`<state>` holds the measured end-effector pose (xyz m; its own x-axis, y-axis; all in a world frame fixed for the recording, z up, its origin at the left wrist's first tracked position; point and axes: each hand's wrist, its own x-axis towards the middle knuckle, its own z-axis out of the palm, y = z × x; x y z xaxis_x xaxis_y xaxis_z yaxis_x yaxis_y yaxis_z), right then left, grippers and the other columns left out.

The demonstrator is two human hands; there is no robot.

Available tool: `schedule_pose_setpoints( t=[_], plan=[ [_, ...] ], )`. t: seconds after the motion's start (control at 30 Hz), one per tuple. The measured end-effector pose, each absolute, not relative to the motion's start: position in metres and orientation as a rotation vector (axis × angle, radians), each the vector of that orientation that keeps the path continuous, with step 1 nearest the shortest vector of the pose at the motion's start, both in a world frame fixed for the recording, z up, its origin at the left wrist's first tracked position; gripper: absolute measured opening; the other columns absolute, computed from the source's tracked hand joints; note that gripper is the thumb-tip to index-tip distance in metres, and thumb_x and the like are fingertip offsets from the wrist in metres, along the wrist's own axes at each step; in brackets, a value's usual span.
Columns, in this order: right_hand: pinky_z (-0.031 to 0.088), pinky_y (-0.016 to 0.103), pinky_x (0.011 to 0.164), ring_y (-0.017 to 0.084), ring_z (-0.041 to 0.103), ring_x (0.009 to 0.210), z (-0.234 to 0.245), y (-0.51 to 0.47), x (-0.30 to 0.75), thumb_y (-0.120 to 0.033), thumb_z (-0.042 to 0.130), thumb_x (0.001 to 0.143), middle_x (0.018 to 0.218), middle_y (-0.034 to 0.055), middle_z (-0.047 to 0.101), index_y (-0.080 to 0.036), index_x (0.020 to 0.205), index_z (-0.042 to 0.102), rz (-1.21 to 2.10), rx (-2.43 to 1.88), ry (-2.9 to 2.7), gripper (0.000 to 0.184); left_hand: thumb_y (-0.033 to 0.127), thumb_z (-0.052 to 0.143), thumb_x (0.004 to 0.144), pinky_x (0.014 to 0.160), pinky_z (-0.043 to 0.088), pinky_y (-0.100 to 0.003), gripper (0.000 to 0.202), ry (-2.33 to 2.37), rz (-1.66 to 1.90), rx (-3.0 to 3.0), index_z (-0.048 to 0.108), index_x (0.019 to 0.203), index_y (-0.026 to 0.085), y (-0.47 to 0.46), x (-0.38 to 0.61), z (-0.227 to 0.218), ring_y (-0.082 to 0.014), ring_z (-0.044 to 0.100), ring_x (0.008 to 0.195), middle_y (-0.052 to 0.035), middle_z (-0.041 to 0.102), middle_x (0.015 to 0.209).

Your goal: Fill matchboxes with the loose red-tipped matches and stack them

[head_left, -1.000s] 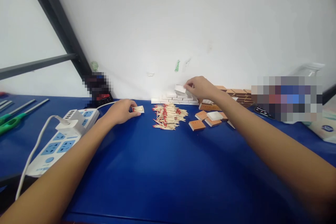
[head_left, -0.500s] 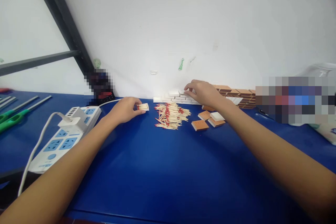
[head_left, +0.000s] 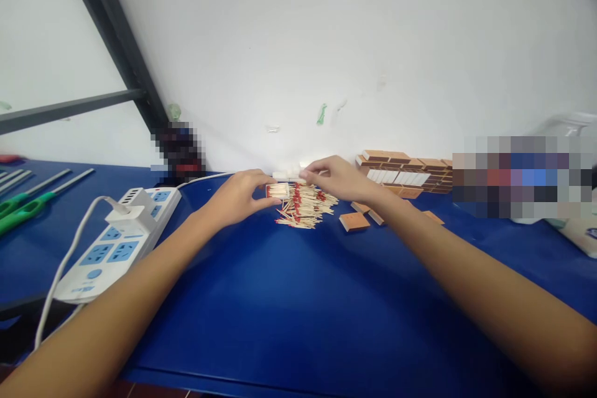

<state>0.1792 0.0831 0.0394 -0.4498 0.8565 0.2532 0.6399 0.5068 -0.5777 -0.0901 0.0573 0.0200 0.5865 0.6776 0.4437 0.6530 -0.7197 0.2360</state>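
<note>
The left hand (head_left: 242,196) is clamped, thumb against fingers, on a small white tray (head_left: 278,191) with red-headed matches lying in it. The tray is at the left side of the match heap (head_left: 308,206), toward the back edge of the desk (head_left: 280,298) and about midway along it. In view it overlaps the heap; whether it touches the heap cannot be confirmed.

Change noted: half a second earlier, the tray stood clear of the heap, with bare desk between. It has since been carried right. Over the same interval the right hand (head_left: 333,179) left the stacked white trays and came down and left, over the rear of the heap. Its thumb and fingertips are near one another; whether anything is pinched between them cannot be told.

Assessment: the two hands, previously well apart, are now near each other but not touching. Work appears to centre on the held tray and the loose matches, rather than on the stack.

Surroundings: white trays (head_left: 283,175) line the back edge, partly hidden by the right hand. Stacked brown boxes (head_left: 429,168) stand to their right, and a loose brown box (head_left: 353,222) lies in front. A power strip (head_left: 105,252) occupies the left side.
</note>
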Motion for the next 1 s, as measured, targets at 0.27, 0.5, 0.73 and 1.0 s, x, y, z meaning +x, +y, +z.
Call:
schedule_pose_setpoints(
  t=[0.27, 0.5, 0.73, 1.0],
  plan=[
    [0.012, 0.030, 0.048, 0.008, 0.019, 0.048, 0.036, 0.062, 0.179, -0.067, 0.070, 0.086, 0.049, -0.0079, 0.034, -0.018, 0.078, 0.072, 1.349, -1.209, -2.051, 0.049, 0.040, 0.070, 0.097, 0.083, 0.052, -0.034, 0.034, 1.030, 0.838, 2.867, 0.072, 0.126, 0.022, 0.039, -0.071, 0.020, -0.0222, 0.066, 0.094, -0.0072, 0.071, 0.103],
    [0.013, 0.027, 0.047, 0.006, 0.023, 0.047, 0.032, 0.046, 0.194, -0.062, 0.073, 0.086, 0.050, -0.0069, 0.038, -0.018, 0.076, 0.071, 1.459, -1.247, -1.908, 0.046, 0.043, 0.068, 0.097, 0.083, 0.053, -0.036, 0.040, 0.918, 0.924, 2.917, 0.068, 0.130, 0.021, 0.036, -0.060, 0.011, -0.0234, 0.066, 0.096, -0.0084, 0.072, 0.102],
    [0.013, 0.025, 0.043, 0.006, 0.024, 0.045, 0.029, 0.049, 0.210, -0.063, 0.074, 0.085, 0.051, -0.0055, 0.041, -0.019, 0.076, 0.071, 1.447, -1.330, -1.857, 0.045, 0.046, 0.069, 0.096, 0.094, 0.054, -0.043, 0.044, 0.816, 1.065, 3.002, 0.065, 0.130, 0.018, 0.034, -0.052, 0.008, -0.0256, 0.067, 0.107, -0.0107, 0.074, 0.119],
    [0.021, 0.025, 0.042, 0.006, 0.029, 0.046, 0.027, 0.095, 0.245, -0.058, 0.077, 0.085, 0.052, -0.0037, 0.046, -0.017, 0.077, 0.075, 1.068, -1.634, -1.767, 0.042, 0.047, 0.063, 0.100, 0.092, 0.055, -0.043, 0.040, 1.028, 1.079, 2.996, 0.069, 0.123, 0.015, 0.045, -0.067, 0.007, -0.0261, 0.068, 0.103, -0.0118, 0.075, 0.109]
  ],
)
